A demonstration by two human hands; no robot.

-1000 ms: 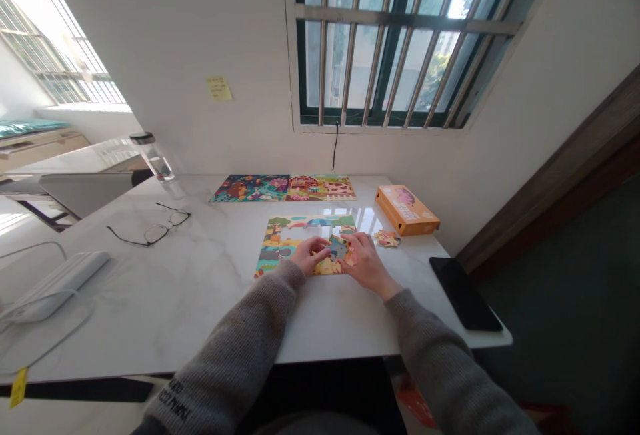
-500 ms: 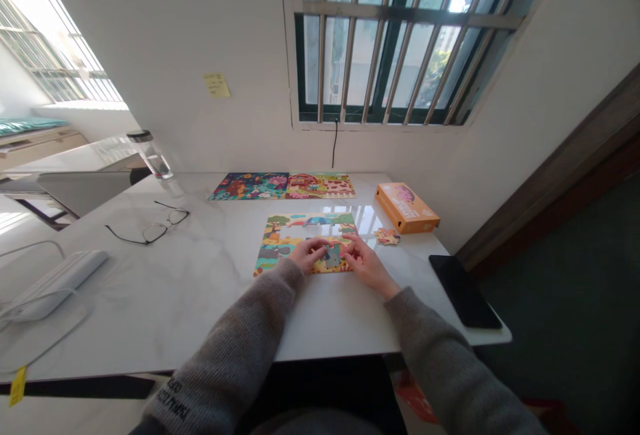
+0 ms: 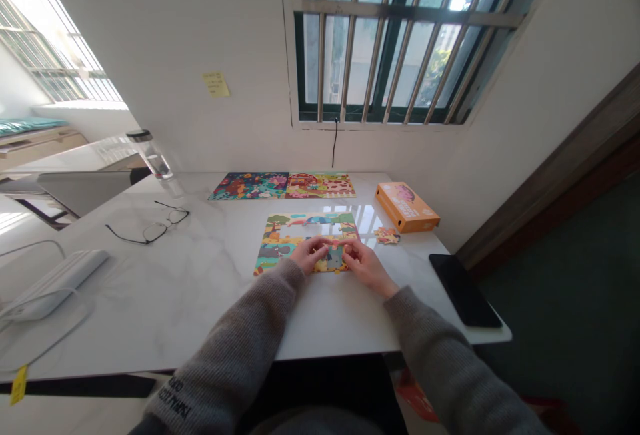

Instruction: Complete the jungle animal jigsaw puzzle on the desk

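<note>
A partly filled jigsaw puzzle with animals and trees lies flat on the white table, with a bare gap in its upper middle. My left hand rests over its lower middle, fingers bent and closed. Facing it from the right, my right hand has thumb and fingers curled together. Between the two sets of fingertips shows a small reddish puzzle piece, partly covered by the fingers. Several loose puzzle pieces are heaped right of the puzzle.
Two finished picture puzzles, a dark one and a farm one, lie near the wall. An orange box and a black phone are at right. Glasses, a bottle and a white power strip sit left.
My right hand's fingers have drawn in a little to the left, and its index fingertip is now closer to my left hand's fingertips. The left hand has barely moved.
</note>
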